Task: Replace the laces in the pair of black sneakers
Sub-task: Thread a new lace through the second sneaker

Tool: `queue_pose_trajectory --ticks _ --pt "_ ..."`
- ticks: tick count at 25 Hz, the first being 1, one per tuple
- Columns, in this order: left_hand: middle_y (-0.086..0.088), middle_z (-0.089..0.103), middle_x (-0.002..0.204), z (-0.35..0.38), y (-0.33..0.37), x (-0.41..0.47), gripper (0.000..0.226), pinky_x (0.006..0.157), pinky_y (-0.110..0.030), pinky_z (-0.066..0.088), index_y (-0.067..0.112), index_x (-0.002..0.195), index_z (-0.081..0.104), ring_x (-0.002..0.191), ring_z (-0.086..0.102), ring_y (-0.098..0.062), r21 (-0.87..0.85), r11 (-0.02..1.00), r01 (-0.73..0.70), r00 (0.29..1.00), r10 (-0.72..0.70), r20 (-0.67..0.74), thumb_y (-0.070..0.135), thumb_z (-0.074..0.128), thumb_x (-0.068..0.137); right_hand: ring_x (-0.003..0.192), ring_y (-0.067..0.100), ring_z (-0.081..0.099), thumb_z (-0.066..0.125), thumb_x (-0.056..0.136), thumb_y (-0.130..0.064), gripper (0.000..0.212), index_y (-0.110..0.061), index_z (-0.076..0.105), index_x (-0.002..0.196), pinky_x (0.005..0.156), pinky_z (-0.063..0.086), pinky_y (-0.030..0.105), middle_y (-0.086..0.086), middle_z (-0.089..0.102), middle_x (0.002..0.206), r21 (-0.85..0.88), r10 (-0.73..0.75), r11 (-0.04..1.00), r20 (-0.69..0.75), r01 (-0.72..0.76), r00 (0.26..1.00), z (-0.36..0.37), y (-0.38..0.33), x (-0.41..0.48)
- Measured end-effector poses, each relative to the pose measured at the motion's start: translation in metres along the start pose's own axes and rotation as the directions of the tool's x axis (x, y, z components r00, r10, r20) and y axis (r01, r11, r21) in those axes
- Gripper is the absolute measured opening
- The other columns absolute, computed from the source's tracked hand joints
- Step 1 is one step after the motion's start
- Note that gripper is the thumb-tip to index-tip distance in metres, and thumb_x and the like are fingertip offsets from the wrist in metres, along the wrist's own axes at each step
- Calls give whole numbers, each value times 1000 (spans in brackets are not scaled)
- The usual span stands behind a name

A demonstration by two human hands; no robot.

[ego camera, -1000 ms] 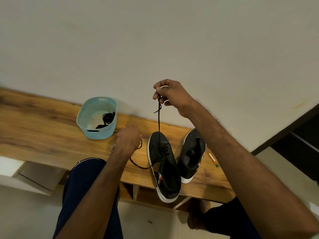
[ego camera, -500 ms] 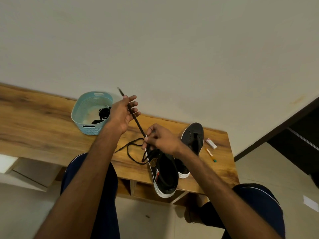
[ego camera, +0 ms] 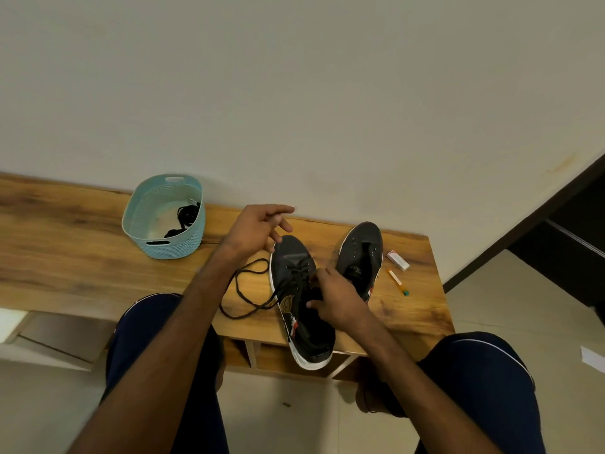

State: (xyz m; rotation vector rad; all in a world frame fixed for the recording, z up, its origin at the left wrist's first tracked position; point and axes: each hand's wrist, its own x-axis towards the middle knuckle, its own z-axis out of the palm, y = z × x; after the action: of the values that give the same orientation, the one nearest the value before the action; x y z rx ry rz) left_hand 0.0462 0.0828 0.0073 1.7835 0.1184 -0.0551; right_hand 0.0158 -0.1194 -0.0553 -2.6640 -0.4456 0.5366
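Note:
Two black sneakers with white soles lie on the wooden table (ego camera: pixel 65 257). The nearer sneaker (ego camera: pixel 296 322) is partly laced, and its heel sticks out over the table's front edge. Its black lace (ego camera: pixel 242 290) trails off to the left in loose loops on the wood. My right hand (ego camera: pixel 340 303) rests on this sneaker's eyelet area, fingers curled and pinching the lace there. My left hand (ego camera: pixel 258 231) hovers over the toe with fingers loosely spread and nothing in it. The second sneaker (ego camera: pixel 361 247) lies to the right with bare eyelets.
A teal plastic basket (ego camera: pixel 149 217) at the back left holds a bundle of black laces (ego camera: pixel 186 214). A small white box (ego camera: pixel 397 260) and a pen (ego camera: pixel 397 282) lie right of the sneakers. A wall backs the table. My knees sit below its front edge.
My right hand dropped from holding the lace high to the sneaker's eyelets. My left hand took the lace end, raised it, then released it; the lace now lies slack on the table.

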Motion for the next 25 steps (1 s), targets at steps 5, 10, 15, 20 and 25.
queue_pose_trajectory --ticks 5,10,15,20,25 --pt "-5 68 95 21 -1 -1 25 44 -22 47 9 118 66 63 61 -13 -41 984 173 963 -161 215 7 46 103 97 27 61 48 95 -20 26 -10 59 117 81 51 39 6 59 110 -174 -75 984 -222 36 972 8 -2 -1" --pt "-2 64 77 45 -15 2 27 52 -21 43 3 103 72 56 55 -7 129 985 116 981 -134 139 15 48 103 92 27 66 47 99 -29 24 -16 64 112 74 51 37 3 68 103 -64 5 998 -277 -24 961 8 8 8" --pt "-5 69 95 67 -42 -1 27 76 -28 49 8 107 74 83 61 -14 568 823 17 975 -139 173 4 49 98 84 22 69 61 96 -21 13 -19 72 102 77 59 40 2 72 94 421 194 896 -86 -140 977 -6 33 23" --pt "0 74 86 76 -43 -7 8 67 -16 50 15 91 75 76 64 -3 621 784 10 997 -57 57 10 68 90 85 21 71 62 96 -17 14 -15 73 105 76 61 38 3 72 98 515 217 841 -43 -165 975 -6 37 26" --pt "2 73 89 86 -45 -12 2 78 -35 56 20 90 73 85 66 -14 711 703 -3 999 -24 28 20 71 88 85 21 71 62 96 -19 14 -15 73 104 74 61 34 2 72 97 530 224 831 -39 -169 974 -5 36 27"
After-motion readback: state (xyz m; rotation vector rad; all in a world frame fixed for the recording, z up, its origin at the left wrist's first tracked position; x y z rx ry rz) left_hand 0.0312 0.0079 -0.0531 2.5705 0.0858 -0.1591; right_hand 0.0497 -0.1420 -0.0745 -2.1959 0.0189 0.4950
